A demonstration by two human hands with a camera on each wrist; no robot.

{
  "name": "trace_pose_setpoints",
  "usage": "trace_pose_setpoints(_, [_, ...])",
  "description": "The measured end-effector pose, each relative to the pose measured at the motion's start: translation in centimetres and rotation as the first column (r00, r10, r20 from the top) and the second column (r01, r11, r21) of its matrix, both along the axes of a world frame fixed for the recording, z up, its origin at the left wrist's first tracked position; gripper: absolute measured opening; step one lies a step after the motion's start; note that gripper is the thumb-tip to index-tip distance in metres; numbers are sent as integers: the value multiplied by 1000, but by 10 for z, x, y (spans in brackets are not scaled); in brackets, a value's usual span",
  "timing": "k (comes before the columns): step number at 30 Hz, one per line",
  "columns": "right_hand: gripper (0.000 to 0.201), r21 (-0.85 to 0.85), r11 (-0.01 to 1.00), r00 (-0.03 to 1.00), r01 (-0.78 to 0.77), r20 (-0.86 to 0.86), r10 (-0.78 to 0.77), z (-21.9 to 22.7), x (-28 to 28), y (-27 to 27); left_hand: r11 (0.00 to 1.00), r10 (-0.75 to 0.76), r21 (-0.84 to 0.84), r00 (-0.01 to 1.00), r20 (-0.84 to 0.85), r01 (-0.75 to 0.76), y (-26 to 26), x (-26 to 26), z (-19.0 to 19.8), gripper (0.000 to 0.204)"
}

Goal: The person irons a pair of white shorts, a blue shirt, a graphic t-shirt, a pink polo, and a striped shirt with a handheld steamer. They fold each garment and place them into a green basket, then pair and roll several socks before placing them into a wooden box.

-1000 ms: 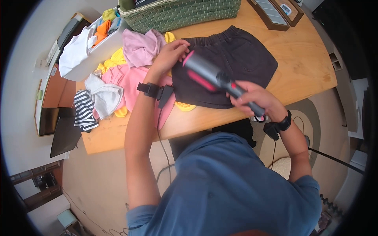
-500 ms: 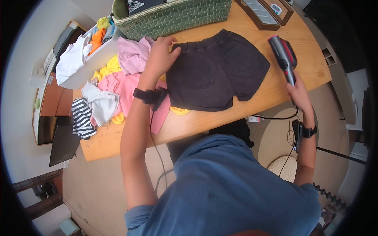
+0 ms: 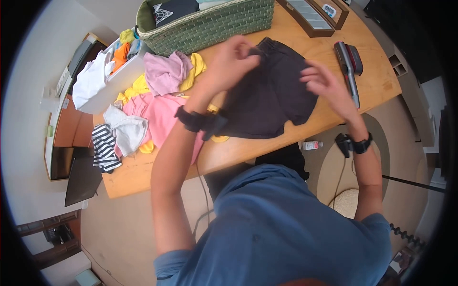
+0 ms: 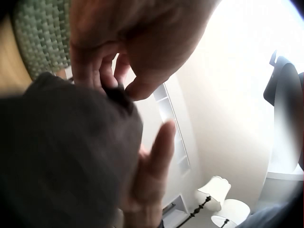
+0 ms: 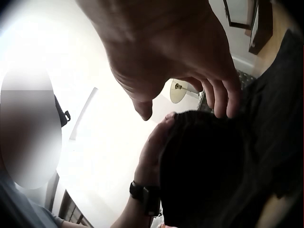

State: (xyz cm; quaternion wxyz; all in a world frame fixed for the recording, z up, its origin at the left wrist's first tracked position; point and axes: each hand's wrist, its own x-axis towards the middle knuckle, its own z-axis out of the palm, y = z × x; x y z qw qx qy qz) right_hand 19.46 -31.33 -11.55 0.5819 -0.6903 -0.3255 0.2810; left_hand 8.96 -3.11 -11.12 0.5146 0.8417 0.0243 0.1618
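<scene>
Left hand (image 3: 233, 64) pinches dark shorts (image 3: 272, 97) at waist, right hand (image 3: 330, 88) empty at their edge, fingers loose, handheld appliance (image 3: 344, 64) lying nearby.

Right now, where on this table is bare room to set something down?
The table is bare to the right of the grey handheld appliance, and between the dark shorts and the brown compartment box. A narrow strip follows the front edge below the shorts. The left side is crowded: heaped clothes, white bin, green woven basket.
</scene>
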Motion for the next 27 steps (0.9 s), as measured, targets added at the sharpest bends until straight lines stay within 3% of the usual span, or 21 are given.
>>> trace_pose_setpoints(2, [61, 165, 981, 989, -103, -92, 119, -2, -32, 37, 965, -199, -181, 980, -26, 191, -39, 3, 17, 24])
trace_pose_setpoints(4, [58, 193, 980, 997, -37, -64, 51, 3, -41, 60, 940, -257, -237, 966, -9, 247, -56, 2, 21, 28])
trace_pose_setpoints(7, [54, 249, 968, 985, -22, -160, 64, 2, -35, 63, 732, -340, -571, 926, 166, 371, -38, 2, 16, 38])
trace_pose_setpoints(9, [54, 232, 970, 966, -76, -225, 130, 3, -25, 54, 940, -188, -242, 958, 215, 239, -20, -5, 23, 46])
trace_pose_setpoints(10, [56, 223, 968, 958, -116, -231, 168, 14, -24, 47, 988, -122, -66, 958, 259, 143, -11, -8, 26, 51])
trace_pose_setpoints(11, [58, 215, 965, 950, -151, -237, 202, 32, -25, 37, 989, -150, 46, 950, 273, 143, -1, -8, 24, 60])
trace_pose_setpoints(14, [64, 278, 931, 949, -238, -139, 284, 70, -23, 2, 918, -296, 269, 955, -16, 290, 7, -16, 21, 62])
trace_pose_setpoints(15, [66, 350, 904, 950, -245, -100, 296, 85, -24, -4, 903, -365, 214, 928, -76, 373, 5, -21, 24, 57])
trace_pose_setpoints(18, [69, 329, 933, 975, -148, -110, 194, 108, -4, -27, 895, -440, -216, 852, -284, 390, 1, -31, 36, 51])
trace_pose_setpoints(21, [61, 316, 922, 964, -224, -65, 256, 116, 45, -34, 844, -411, -411, 907, -87, 343, 12, -34, 42, 42])
trace_pose_setpoints(23, [56, 177, 979, 993, -99, 82, 85, 95, 81, -21, 841, -385, -447, 918, -97, 305, 20, -27, 49, 42])
trace_pose_setpoints(25, [57, -198, 972, 967, -129, 192, 167, 54, 130, -9, 933, -298, -280, 922, -247, 226, 39, -4, 18, 43])
trace_pose_setpoints(26, [59, -329, 944, 972, -13, 217, 89, 36, 126, -1, 964, -242, -189, 918, -314, 190, 48, 6, -5, 44])
trace_pose_setpoints(27, [60, -424, 906, 984, -15, 154, 89, 6, 132, 2, 986, -163, -36, 922, -351, 160, 56, 13, -30, 46])
